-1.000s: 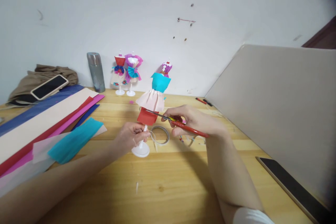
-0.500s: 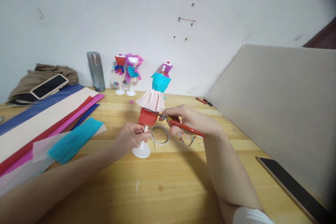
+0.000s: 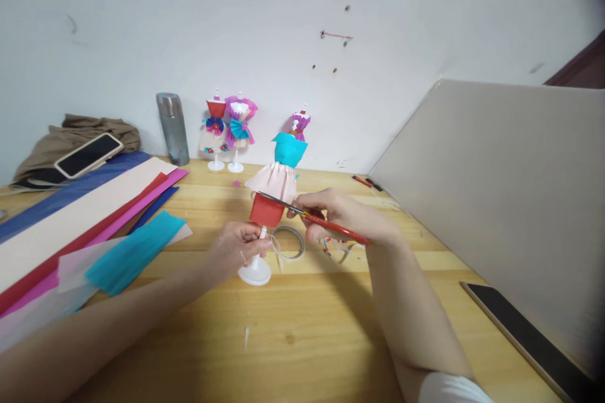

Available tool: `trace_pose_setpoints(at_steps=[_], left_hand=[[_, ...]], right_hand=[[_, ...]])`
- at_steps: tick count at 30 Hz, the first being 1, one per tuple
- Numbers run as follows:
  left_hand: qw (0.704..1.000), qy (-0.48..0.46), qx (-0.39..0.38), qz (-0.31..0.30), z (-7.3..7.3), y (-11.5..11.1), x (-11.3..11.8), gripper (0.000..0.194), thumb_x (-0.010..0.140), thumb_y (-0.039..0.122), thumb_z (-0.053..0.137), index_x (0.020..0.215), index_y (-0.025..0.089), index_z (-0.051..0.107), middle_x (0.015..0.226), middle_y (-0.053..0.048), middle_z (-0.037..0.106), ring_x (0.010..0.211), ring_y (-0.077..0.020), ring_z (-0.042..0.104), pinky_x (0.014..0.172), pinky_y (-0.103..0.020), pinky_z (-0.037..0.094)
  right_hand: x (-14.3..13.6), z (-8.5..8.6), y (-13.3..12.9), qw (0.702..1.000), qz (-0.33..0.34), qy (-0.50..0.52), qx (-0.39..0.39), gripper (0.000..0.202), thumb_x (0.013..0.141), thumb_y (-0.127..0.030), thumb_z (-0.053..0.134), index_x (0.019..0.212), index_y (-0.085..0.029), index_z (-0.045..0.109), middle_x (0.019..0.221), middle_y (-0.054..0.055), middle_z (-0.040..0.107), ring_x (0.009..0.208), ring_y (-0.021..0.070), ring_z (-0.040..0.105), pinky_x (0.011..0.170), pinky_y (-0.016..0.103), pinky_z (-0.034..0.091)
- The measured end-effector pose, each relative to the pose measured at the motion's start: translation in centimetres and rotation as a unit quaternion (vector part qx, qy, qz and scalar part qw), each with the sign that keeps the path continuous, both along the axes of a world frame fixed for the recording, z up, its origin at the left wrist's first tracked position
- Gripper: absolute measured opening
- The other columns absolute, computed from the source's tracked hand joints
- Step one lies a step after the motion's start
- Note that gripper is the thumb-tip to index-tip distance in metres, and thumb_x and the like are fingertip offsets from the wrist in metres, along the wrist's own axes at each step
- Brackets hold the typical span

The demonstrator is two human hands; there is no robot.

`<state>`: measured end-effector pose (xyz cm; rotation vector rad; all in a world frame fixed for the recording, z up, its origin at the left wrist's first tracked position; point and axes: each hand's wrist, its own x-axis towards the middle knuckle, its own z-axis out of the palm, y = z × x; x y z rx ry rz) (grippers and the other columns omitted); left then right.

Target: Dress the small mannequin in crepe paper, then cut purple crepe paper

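While most things sit just where they were a second ago, the right hand and its red-handled scissors have slid a tiny bit to the left, and the little dress stand has hardly moved. The stand is in the middle of the view, over the wooden table, and it leans. Its long line runs from the round white base, low on the left, up to its small white top, which points up and a bit to the right. It wears a teal top, a pale pink skirt and, below that, a red piece. The left hand's thumb and fingers pinch the white post under the red piece; that is the left hand. The right hand's fingers are curled around the scissors' handles. The scissors' long line slants, with the handles low on the right and the tip pointing left and a little up. The blades lie across the top of the red piece, by the skirt's bottom edge, but I cannot tell how far apart they are. A roll of tape lies just beside the left hand's fingertips, between the two hands.
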<state>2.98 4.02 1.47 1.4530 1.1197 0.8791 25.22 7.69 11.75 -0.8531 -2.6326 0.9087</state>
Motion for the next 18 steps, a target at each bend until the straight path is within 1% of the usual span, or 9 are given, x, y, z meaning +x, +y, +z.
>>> trace_pose_setpoints(at_steps=[5, 11, 14, 18], left_hand=[[1.000, 0.004, -0.011, 0.005, 0.22, -0.10, 0.00, 0.026, 0.071, 0.038, 0.066, 0.058, 0.016, 0.059, 0.043, 0.005, 0.044, 0.040, -0.0064, 0.036, 0.043, -0.021, 0.024], [1.000, -0.005, -0.024, 0.008, 0.20, -0.06, 0.10, 0.023, 0.072, 0.033, 0.066, 0.058, 0.016, 0.060, 0.047, 0.004, 0.049, 0.040, -0.0060, 0.037, 0.043, -0.021, 0.025], [0.999, -0.011, -0.031, 0.008, 0.09, -0.03, 0.14, 0.023, 0.072, 0.034, 0.068, 0.061, 0.015, 0.062, 0.052, 0.003, 0.055, 0.041, -0.0053, 0.037, 0.043, -0.021, 0.026], [0.999, -0.014, -0.033, 0.009, -0.28, 0.09, 0.10, 0.025, 0.071, 0.036, 0.069, 0.061, 0.015, 0.062, 0.052, 0.003, 0.055, 0.040, -0.0050, 0.037, 0.042, -0.021, 0.026]], right_hand=[[0.14, -0.01, -0.10, 1.000, 0.004, 0.000, -0.009, 0.063, 0.078, -0.076, 0.060, 0.093, -0.014, 0.061, 0.068, -0.002, 0.053, 0.060, 0.0108, 0.040, 0.055, 0.024, 0.030], [0.12, 0.09, -0.16, 1.000, 0.002, 0.001, -0.014, 0.066, 0.075, -0.078, 0.060, 0.091, -0.014, 0.061, 0.073, -0.001, 0.053, 0.061, 0.0112, 0.042, 0.055, 0.025, 0.031], [0.05, 0.19, -0.15, 1.000, 0.007, 0.005, -0.015, 0.064, 0.076, -0.077, 0.060, 0.089, -0.015, 0.060, 0.072, -0.001, 0.053, 0.061, 0.0109, 0.041, 0.055, 0.024, 0.030], [0.00, 0.23, -0.20, 1.000, 0.013, 0.020, -0.017, 0.056, 0.080, -0.071, 0.062, 0.087, -0.015, 0.058, 0.071, -0.001, 0.053, 0.060, 0.0102, 0.041, 0.055, 0.024, 0.029]])
